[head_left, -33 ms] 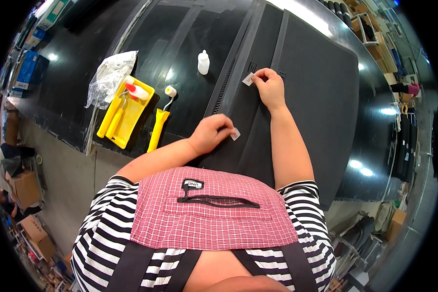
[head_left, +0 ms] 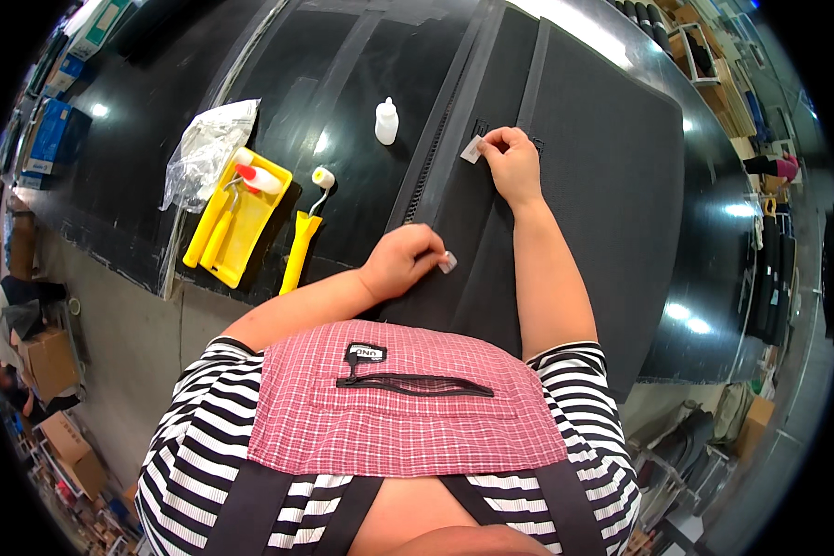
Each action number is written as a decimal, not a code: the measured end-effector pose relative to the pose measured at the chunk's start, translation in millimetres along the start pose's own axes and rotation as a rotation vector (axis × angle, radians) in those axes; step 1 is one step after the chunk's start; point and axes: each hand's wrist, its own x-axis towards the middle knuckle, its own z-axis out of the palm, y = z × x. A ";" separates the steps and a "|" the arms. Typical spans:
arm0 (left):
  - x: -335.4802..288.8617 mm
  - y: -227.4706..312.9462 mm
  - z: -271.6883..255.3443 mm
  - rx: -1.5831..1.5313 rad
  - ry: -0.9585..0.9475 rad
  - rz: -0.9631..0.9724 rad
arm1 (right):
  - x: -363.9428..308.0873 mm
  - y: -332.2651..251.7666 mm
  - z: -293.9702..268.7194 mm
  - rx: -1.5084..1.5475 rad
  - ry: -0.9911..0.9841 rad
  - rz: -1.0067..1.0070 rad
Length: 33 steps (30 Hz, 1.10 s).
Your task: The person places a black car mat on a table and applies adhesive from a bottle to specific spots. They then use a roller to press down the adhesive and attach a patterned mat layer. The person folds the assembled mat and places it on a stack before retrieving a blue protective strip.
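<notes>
The near tag [head_left: 448, 264] is pinched by the left hand [head_left: 404, 262], the far tag [head_left: 471, 150] by the right hand [head_left: 512, 169], both over the black fabric [head_left: 602, 204]. The far tag is slanted lengthwise from near left to far right; the near tag's axis cannot be told.
</notes>
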 end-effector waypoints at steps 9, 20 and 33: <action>1.5 -6.0 -1.1 -0.005 -0.052 0.017 | 28.7 8.9 12.3 -0.114 0.082 -0.007; 6.3 -3.0 -3.1 -0.038 -0.024 0.006 | 35.4 16.4 18.3 -0.197 0.124 -0.020; 6.1 -2.0 -3.3 -0.028 -0.008 0.018 | 30.3 6.0 19.4 -0.163 0.211 -0.026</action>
